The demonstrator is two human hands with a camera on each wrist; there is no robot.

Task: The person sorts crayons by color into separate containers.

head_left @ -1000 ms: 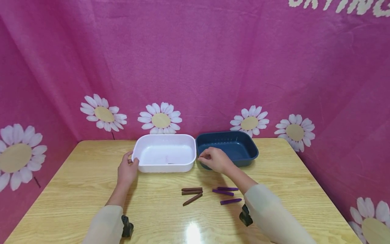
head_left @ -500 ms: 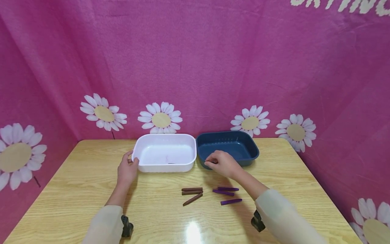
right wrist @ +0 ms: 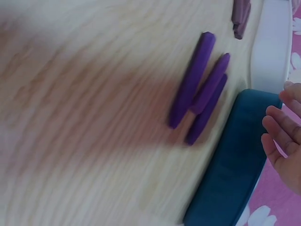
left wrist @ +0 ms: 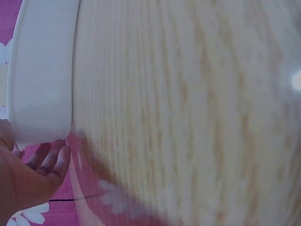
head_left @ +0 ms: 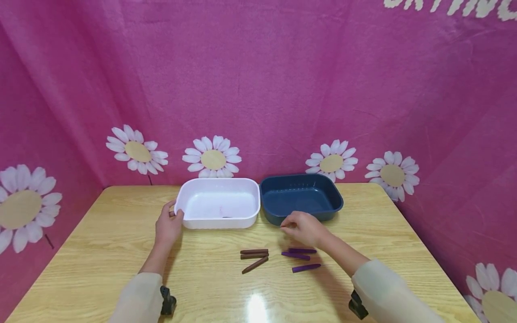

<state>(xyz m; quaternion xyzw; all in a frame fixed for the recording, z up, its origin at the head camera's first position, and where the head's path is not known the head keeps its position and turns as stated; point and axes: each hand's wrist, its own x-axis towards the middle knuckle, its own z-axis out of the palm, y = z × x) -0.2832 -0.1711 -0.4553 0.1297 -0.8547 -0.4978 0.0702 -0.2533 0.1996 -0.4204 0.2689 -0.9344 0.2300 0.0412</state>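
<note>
My left hand [head_left: 167, 224] holds the left end of the white plastic bin [head_left: 218, 223], thumb over the rim and fingers against the outer wall in the left wrist view. My right hand [head_left: 305, 229] is in front of the dark blue bin [head_left: 335, 208], above the purple crayons. Its fingers are loosely bent, and nothing shows between them in the right wrist view. Three purple crayons [right wrist: 193, 82] lie on the table below this hand. To their left are three brown crayons [head_left: 255, 263]. Inside the white bin a thin dark sliver [head_left: 227, 217] shows near the front wall.
Both bins stand side by side at the back of the wooden table [head_left: 210, 291]. A pink cloth [head_left: 258, 89] with printed daisies hangs close behind and at both sides. Dark wrist mounts [head_left: 168, 300] sit at both sleeves.
My right hand has drawn back from over the blue bin's near left corner, toward me and to the right. My left hand, the bins and the crayons have stayed put.
</note>
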